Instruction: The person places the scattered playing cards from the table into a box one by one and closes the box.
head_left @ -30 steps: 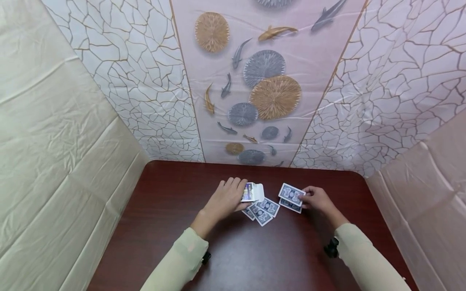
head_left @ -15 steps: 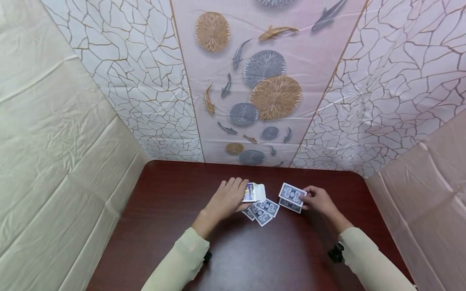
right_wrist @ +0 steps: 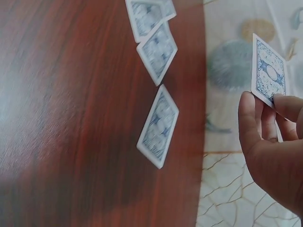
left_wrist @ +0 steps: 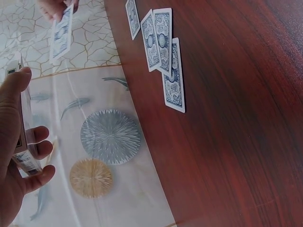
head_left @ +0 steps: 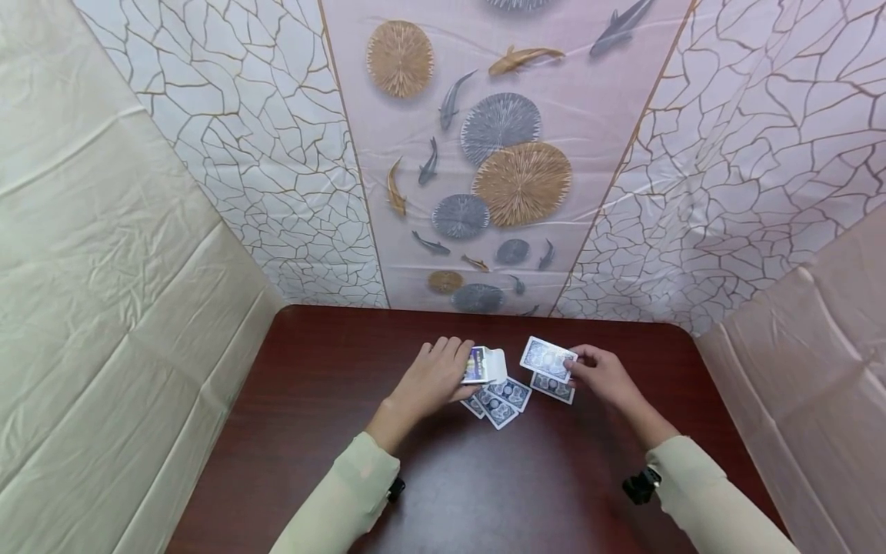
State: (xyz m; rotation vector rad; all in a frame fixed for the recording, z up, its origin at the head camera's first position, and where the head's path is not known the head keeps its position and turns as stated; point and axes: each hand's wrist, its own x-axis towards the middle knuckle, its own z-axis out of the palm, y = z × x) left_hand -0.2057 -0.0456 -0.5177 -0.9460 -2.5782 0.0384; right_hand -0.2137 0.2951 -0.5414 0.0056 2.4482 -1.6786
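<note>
My left hand [head_left: 431, 378] grips a card box [head_left: 475, 365], its white flap [head_left: 495, 366] standing open toward the right. In the left wrist view, thumb and fingers wrap the box edges. My right hand [head_left: 604, 375] pinches a playing card [head_left: 547, 358] by its right end, patterned blue back showing. The right wrist view has this card [right_wrist: 270, 71] raised between thumb and fingers, apart from the table. Below it another card [head_left: 552, 388] lies face down. Several overlapping face-down cards [head_left: 498, 410] lie just below the box.
The dark red-brown table [head_left: 471, 477] carries the cards. Patterned cloth [head_left: 522, 185] with fish and round motifs hangs behind its far edge. Pale cloth walls [head_left: 124, 308] stand at left and right. A black device [head_left: 641, 485] sits on the right wrist.
My right hand has lifted the pinched card up and slightly left, uncovering more of the card beneath it. The left hand and the box have barely moved.
</note>
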